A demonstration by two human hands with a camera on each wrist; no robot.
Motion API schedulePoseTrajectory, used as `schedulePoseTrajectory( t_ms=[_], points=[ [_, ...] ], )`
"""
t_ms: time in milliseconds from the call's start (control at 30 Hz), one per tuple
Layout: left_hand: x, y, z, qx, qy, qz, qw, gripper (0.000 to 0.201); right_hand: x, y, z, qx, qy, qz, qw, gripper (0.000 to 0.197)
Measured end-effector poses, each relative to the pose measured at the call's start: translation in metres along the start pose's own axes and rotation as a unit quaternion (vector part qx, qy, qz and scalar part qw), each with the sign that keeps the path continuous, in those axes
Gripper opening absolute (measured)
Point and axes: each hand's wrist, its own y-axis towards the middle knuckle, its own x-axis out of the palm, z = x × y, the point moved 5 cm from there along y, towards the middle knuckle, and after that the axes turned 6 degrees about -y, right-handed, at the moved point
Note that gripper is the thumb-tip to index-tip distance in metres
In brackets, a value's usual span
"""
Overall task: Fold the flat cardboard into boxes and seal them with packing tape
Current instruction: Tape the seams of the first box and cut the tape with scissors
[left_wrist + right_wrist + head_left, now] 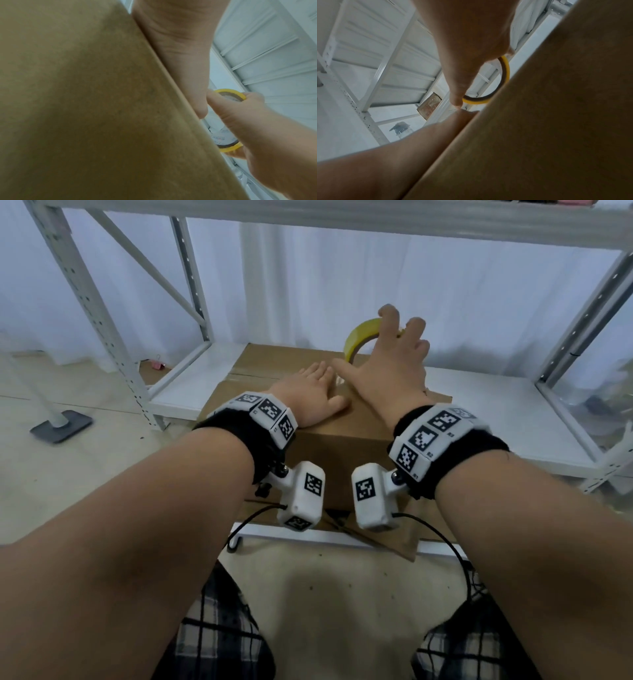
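Note:
A brown cardboard box (342, 446) stands folded on the low white shelf, flaps closed on top. My left hand (310, 393) lies flat on the top of the box (85, 108), fingers straight, pressing near the centre seam. My right hand (394, 357) holds a yellow roll of packing tape (359, 337) upright over the far part of the top, thumb stretched toward the left hand. In the left wrist view the tape roll (228, 119) sits in the right hand's grip. The right wrist view shows the roll (496, 86) behind the thumb, beside the box (547, 121).
A white metal rack surrounds the box, with its bottom shelf (496, 419) running right and uprights (85, 302) at left. A flat sheet of cardboard (394, 539) lies under the box. A grey stand base (61, 426) sits on the floor at left.

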Motion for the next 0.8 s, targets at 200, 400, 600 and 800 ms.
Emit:
schedulePoseTrajectory(
  t_ms=[200,400,600,800],
  points=[
    [0.001,-0.005,0.003,-0.02,-0.007,-0.01,1.0,0.082,-0.01,0.005,0.008,-0.033,-0.038,0.009,0.999,0.087],
    [0.003,-0.004,0.003,-0.024,-0.008,-0.013,1.0,0.083,-0.008,-0.002,0.012,0.019,-0.003,-0.001,1.0,0.082],
    [0.005,-0.001,0.003,-0.026,-0.014,-0.02,0.999,0.083,-0.006,-0.006,0.025,0.161,0.243,-0.052,0.955,0.093],
    [0.003,-0.001,0.003,-0.028,-0.016,-0.022,0.999,0.083,-0.005,-0.004,0.03,0.173,0.305,-0.039,0.936,0.1]
  ],
)
